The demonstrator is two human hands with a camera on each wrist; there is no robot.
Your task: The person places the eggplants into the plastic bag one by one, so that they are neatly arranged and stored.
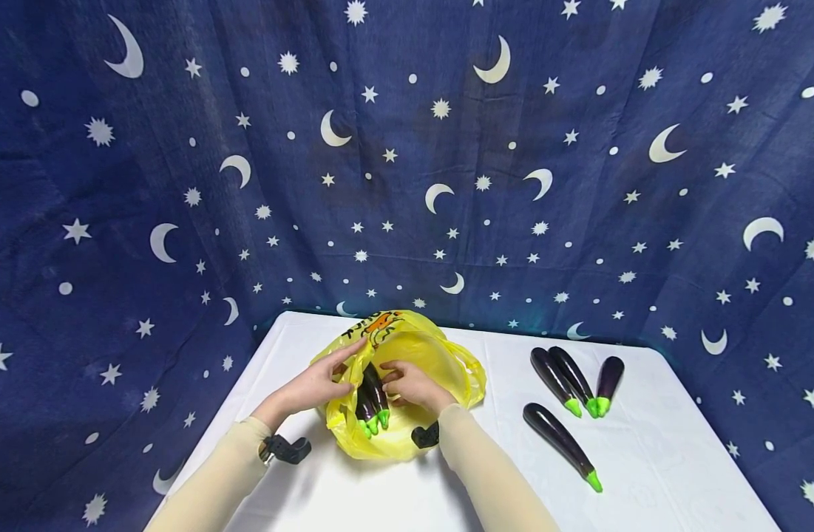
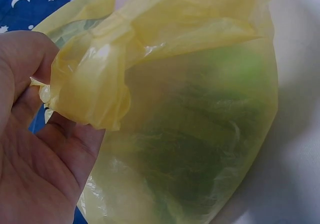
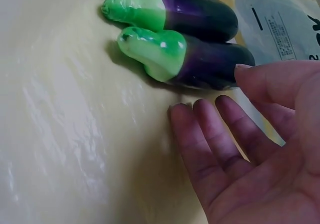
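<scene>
A yellow plastic bag [image 1: 425, 356] lies on the table with its mouth toward the person. My left hand [image 1: 311, 384] grips the bag's left edge, with gathered plastic [image 2: 92, 78] between thumb and fingers in the left wrist view. Inside the bag, several dark purple eggplants [image 1: 376, 390] with green stem ends lie side by side. My right hand [image 1: 416, 386] reaches into the mouth. In the right wrist view its fingers are extended just beside the nearest eggplant [image 3: 210, 66], the thumb tip at that eggplant's dark end.
On the white table [image 1: 486, 458], right of the bag, lie several more eggplants: a group at the back including one eggplant [image 1: 609, 384], and a single eggplant [image 1: 561, 437] nearer the front. A blue curtain [image 1: 393, 111] with moons and stars hangs behind the table and at its sides.
</scene>
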